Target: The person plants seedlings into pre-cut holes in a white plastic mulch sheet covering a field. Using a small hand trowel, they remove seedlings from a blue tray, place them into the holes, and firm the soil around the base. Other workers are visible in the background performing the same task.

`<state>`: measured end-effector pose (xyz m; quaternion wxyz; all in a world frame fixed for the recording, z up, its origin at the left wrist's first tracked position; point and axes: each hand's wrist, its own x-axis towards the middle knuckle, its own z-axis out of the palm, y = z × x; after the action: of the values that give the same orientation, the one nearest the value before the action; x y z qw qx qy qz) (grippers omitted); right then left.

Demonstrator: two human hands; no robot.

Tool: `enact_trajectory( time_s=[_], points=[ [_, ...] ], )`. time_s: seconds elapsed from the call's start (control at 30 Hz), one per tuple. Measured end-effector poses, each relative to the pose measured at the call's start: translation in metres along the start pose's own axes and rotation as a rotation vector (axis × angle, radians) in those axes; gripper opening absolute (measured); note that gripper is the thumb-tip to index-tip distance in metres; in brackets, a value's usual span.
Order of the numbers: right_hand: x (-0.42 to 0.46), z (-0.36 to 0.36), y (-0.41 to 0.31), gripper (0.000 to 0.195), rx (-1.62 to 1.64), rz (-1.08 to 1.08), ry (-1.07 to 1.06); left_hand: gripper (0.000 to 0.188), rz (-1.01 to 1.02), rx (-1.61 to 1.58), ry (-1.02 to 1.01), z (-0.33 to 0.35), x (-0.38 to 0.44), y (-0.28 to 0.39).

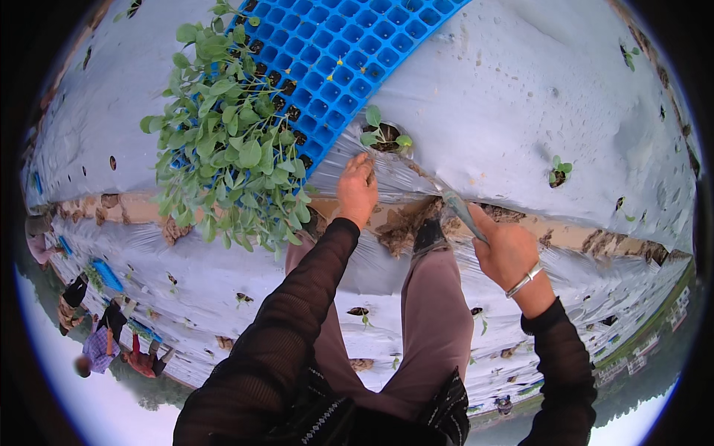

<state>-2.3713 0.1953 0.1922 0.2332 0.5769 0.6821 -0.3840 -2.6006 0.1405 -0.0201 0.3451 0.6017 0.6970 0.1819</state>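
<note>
A leafy seedling (372,134) stands in a soil-filled hole in the pale plastic mulch film (502,100). Just below that hole, my left hand (357,188) rests at the film with its fingertips soiled; whether it holds anything cannot be told. My right hand (510,256), with a silver bangle at the wrist, grips the greenish handle of a small hand tool (464,214). The tool's thin, muddy end points towards the hole and its tip is hard to make out. Up and left of my left hand lies a blue plastic seedling tray (334,67), its left side crowded with seedlings (223,134).
A muddy furrow (390,220) runs across between film-covered beds, with my feet in it. More seedlings (559,170) grow from holes in the film. At the far left, several people (100,348) bend over the beds near other blue trays (107,274).
</note>
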Motion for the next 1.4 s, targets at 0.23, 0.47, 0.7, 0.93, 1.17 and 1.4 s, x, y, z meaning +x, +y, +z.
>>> enact_trajectory(
  time_s=[0.23, 0.47, 0.7, 0.93, 1.17, 1.4],
  points=[
    [-0.014, 0.061, 0.022, 0.047, 0.562, 0.055, 0.232, 0.028, 0.102, 0.125, 0.012, 0.001, 0.017, 0.006],
    [-0.018, 0.061, 0.011, 0.047, 0.648, 0.155, 0.206, 0.029, -0.015, 0.025, 0.067, -0.008, 0.005, 0.026],
    [-0.056, 0.073, -0.001, 0.049, 0.920, 0.342, 0.182, 0.027, -0.443, 0.159, -0.311, -0.021, -0.023, 0.020],
    [-0.086, 0.079, -0.002, 0.050, 1.053, 0.423, 0.246, 0.022, -0.151, 0.122, -0.073, -0.025, -0.012, 0.016],
    [-0.074, 0.076, 0.001, 0.051, 1.038, 0.408, 0.264, 0.017, 0.170, 0.251, -0.044, 0.001, 0.050, 0.001],
    [-0.064, 0.098, 0.012, 0.051, 1.108, 0.377, 0.293, 0.008, 0.234, 0.456, -0.031, 0.023, 0.058, -0.006]
  ],
)
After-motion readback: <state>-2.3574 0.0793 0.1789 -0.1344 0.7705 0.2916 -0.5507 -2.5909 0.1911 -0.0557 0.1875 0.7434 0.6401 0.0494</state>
